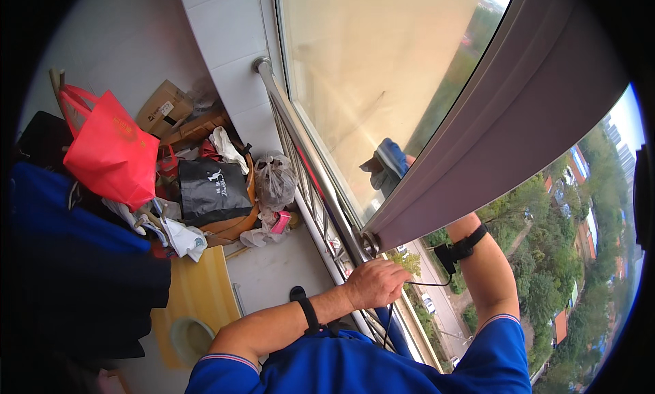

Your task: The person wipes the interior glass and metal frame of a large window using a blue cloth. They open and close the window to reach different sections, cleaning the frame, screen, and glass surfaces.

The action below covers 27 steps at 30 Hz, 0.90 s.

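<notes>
My left hand (378,284) is closed at the lower end of the metal handrail (317,169), with a thin black cable (430,283) running into its fingers. That cable leads to a black strap on my right wrist. My right arm reaches outside, around the mauve window frame (491,138). Through the window glass (368,77), a small part of my right hand (410,160) shows at a bunched blue and grey cloth (390,163), which lies against the pane. The frame hides most of this hand, so its grip is only partly visible.
At left are a red bag (115,148), a black bag (215,192), a cardboard box (165,107) and a tied plastic bag (275,180). A bowl (190,337) stands on a yellow board (204,286). Beyond the opening, trees and a road lie far below.
</notes>
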Each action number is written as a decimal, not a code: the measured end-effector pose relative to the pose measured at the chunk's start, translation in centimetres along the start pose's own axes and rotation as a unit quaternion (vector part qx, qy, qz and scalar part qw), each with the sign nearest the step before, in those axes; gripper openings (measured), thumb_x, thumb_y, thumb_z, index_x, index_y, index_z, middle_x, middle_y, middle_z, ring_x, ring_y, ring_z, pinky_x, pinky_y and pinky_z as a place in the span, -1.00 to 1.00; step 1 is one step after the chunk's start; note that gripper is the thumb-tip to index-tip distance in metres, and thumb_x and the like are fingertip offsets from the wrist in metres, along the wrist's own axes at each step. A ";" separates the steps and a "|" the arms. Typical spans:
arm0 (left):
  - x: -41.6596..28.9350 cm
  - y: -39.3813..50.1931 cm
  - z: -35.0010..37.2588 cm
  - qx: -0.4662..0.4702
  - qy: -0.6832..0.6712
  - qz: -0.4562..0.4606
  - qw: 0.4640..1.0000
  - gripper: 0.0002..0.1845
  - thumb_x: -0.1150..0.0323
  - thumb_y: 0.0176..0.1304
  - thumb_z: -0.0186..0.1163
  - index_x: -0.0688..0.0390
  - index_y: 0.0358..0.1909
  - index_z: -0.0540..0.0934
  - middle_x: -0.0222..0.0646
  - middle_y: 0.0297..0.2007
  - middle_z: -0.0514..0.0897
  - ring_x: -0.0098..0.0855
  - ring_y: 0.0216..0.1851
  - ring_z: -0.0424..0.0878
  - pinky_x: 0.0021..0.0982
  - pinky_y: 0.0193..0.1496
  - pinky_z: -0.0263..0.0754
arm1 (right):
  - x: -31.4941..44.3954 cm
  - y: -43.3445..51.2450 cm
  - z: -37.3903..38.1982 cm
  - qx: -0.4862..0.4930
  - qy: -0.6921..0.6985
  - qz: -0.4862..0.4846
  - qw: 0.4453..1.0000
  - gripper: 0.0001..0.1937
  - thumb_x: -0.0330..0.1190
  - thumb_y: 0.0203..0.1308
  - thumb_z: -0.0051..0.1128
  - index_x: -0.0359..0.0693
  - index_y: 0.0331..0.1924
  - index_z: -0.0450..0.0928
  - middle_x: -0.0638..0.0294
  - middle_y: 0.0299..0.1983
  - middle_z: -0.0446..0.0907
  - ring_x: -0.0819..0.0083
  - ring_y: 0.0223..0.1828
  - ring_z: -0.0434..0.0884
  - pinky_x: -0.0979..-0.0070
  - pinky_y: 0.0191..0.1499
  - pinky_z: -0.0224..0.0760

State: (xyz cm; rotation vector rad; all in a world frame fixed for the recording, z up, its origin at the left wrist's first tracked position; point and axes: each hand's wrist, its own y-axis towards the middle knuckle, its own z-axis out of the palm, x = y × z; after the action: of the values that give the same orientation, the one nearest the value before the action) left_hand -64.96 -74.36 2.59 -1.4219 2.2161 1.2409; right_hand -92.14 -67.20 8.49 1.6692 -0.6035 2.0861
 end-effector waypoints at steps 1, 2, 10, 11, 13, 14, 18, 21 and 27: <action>0.0 0.0 0.1 0.008 0.001 -0.008 1.000 -0.87 0.45 0.25 0.29 0.11 -0.17 0.71 -0.33 -0.33 0.73 -0.20 -0.23 0.76 -0.18 -0.11 0.68 | -2.1 0.2 0.0 0.002 -0.003 0.023 1.000 -0.46 -0.01 0.66 0.05 -0.25 0.41 0.65 0.13 0.13 0.76 0.36 0.05 0.71 0.38 0.12 0.60; 0.0 0.1 0.1 0.004 0.003 -0.008 1.000 -0.87 0.44 0.24 0.30 0.10 -0.19 0.72 -0.34 -0.33 0.74 -0.20 -0.23 0.76 -0.18 -0.11 0.67 | -4.2 0.3 0.1 0.005 -0.006 0.044 0.999 -0.46 -0.01 0.66 0.05 -0.25 0.41 0.65 0.13 0.14 0.76 0.36 0.06 0.71 0.37 0.12 0.60; -0.6 0.7 -0.2 0.019 0.005 -0.013 1.000 -0.89 0.44 0.24 0.29 0.11 -0.20 0.71 -0.30 -0.34 0.70 -0.16 -0.23 0.74 -0.15 -0.09 0.65 | -14.3 0.8 0.0 0.009 -0.045 0.125 0.991 -0.42 0.05 0.65 0.03 -0.24 0.42 0.65 0.10 0.18 0.76 0.31 0.11 0.72 0.32 0.17 0.61; -0.8 0.9 -0.2 0.027 0.013 -0.017 0.999 -0.88 0.45 0.24 0.29 0.11 -0.20 0.72 -0.31 -0.34 0.71 -0.17 -0.24 0.74 -0.15 -0.10 0.66 | -14.7 1.0 -0.3 0.010 -0.064 0.129 0.990 -0.41 0.06 0.65 0.03 -0.24 0.42 0.65 0.09 0.19 0.76 0.30 0.11 0.72 0.31 0.17 0.61; -1.1 1.5 -0.2 0.056 0.031 -0.016 0.998 -0.86 0.47 0.22 0.30 0.11 -0.19 0.74 -0.32 -0.34 0.75 -0.18 -0.25 0.75 -0.17 -0.10 0.67 | -15.4 1.4 -0.9 0.009 -0.111 0.142 0.984 -0.40 0.07 0.64 0.03 -0.24 0.42 0.65 0.08 0.20 0.76 0.29 0.12 0.72 0.30 0.18 0.61; -1.2 1.8 -0.2 0.065 0.025 -0.015 0.997 -0.85 0.49 0.20 0.29 0.11 -0.21 0.75 -0.30 -0.33 0.76 -0.16 -0.27 0.75 -0.16 -0.12 0.67 | -15.7 1.6 -1.2 0.010 -0.133 0.148 0.980 -0.40 0.08 0.64 0.02 -0.24 0.42 0.65 0.08 0.20 0.76 0.28 0.13 0.72 0.29 0.19 0.61; -1.2 2.6 0.3 0.115 0.031 -0.021 0.993 -0.86 0.46 0.20 0.29 0.09 -0.21 0.75 -0.29 -0.34 0.75 -0.15 -0.27 0.74 -0.15 -0.15 0.68 | -18.3 1.8 -1.9 0.018 -0.176 0.171 0.969 -0.38 0.10 0.64 0.02 -0.23 0.42 0.65 0.06 0.22 0.76 0.26 0.15 0.72 0.26 0.21 0.61; -1.2 2.7 0.3 0.140 0.049 -0.016 0.989 -0.86 0.44 0.20 0.29 0.09 -0.21 0.75 -0.30 -0.36 0.72 -0.15 -0.29 0.73 -0.14 -0.17 0.67 | -19.6 1.5 -2.1 -0.001 -0.162 0.143 0.976 -0.33 0.17 0.56 -0.05 -0.20 0.40 0.67 0.02 0.25 0.74 0.20 0.20 0.70 0.22 0.27 0.57; -0.9 2.3 -0.3 0.122 0.042 0.001 0.992 -0.88 0.40 0.21 0.28 0.09 -0.22 0.70 -0.31 -0.33 0.70 -0.16 -0.24 0.72 -0.15 -0.09 0.66 | -14.2 0.7 -1.4 -0.004 -0.039 0.021 0.999 -0.47 -0.07 0.55 0.24 -0.28 0.38 0.69 0.12 0.19 0.78 0.40 0.15 0.74 0.36 0.24 0.63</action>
State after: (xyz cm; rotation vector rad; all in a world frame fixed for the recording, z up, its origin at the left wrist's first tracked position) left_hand -66.40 -73.60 4.48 -1.3969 2.3307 0.8873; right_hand -90.72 -67.62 -5.68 1.7554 -0.6753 2.0521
